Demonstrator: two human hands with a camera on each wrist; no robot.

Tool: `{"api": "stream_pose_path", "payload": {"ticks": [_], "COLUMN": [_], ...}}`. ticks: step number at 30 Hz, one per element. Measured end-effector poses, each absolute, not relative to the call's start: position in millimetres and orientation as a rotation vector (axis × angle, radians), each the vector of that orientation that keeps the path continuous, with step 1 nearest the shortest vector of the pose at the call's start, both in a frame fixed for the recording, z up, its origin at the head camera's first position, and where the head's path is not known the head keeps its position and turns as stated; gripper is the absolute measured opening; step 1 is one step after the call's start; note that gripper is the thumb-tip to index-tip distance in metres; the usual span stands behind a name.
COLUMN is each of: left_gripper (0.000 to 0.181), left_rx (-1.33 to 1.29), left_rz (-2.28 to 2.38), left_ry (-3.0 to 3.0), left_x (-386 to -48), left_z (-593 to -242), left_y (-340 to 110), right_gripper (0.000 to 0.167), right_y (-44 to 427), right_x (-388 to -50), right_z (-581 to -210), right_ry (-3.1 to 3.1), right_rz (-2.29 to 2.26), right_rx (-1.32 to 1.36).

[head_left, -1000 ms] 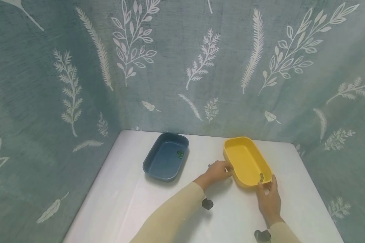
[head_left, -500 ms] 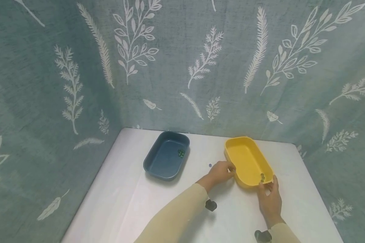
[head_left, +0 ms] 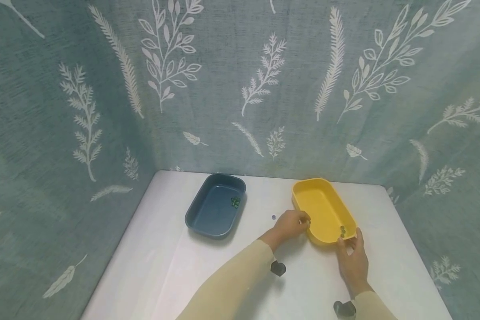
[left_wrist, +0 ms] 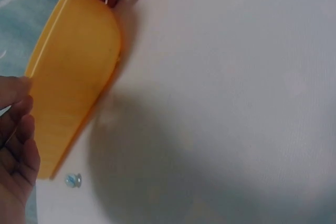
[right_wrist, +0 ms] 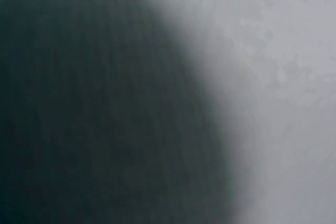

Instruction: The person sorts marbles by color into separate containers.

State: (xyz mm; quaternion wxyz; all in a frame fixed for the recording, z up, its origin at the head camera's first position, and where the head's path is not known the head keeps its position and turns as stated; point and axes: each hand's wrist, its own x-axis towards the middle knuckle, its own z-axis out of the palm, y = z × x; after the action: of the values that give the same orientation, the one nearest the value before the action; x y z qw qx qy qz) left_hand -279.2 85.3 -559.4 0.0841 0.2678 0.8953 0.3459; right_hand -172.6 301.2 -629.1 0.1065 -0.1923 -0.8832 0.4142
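Observation:
On the right side of the table, a yellow tray (head_left: 320, 202) holds a few small greenish glass marbles (head_left: 342, 231) in its near right corner. My left hand (head_left: 290, 223) grips the tray's left rim with curled fingers; its thumb meets the rim in the left wrist view. My right hand (head_left: 353, 262) holds the near right corner, thumb and fingers apart along the edge. A small glass marble (left_wrist: 73, 180) lies on the table beside the tray, left of my left hand in the head view. The right wrist view is dark and blurred.
A dark blue tray (head_left: 214, 211) stands to the left, with several green marbles (head_left: 235, 202) against its right wall. The white table (head_left: 144, 266) meets a patterned teal cloth (head_left: 224, 146) at its back and sides.
My left hand's fingertips have shifted slightly right and up over the yellow tray's rim, leaving the loose marble in fuller view. My right hand stays at its corner.

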Motion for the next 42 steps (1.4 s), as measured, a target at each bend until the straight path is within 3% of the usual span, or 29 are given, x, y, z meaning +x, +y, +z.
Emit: {"api": "stream_pose_path", "payload": {"ticks": [21,42], "left_gripper": [0.021,0.017], "left_rx": [0.813,0.648], "left_rz": [1.059,0.975], "left_ry": [2.630,2.685], "left_x": [-281.5,-303.5], "left_z": [-563.2,-577.6], "left_y": [79.7,30.4], "right_gripper": [0.082,0.081], "right_y": [301.3,298.8], "right_x": [-173.9,-174.0], "right_z": [-631.1,-628.3], "right_ry": [-2.603,-2.631], "right_rz": [1.231,1.231], "right_rx": [-0.580,-0.629]}}
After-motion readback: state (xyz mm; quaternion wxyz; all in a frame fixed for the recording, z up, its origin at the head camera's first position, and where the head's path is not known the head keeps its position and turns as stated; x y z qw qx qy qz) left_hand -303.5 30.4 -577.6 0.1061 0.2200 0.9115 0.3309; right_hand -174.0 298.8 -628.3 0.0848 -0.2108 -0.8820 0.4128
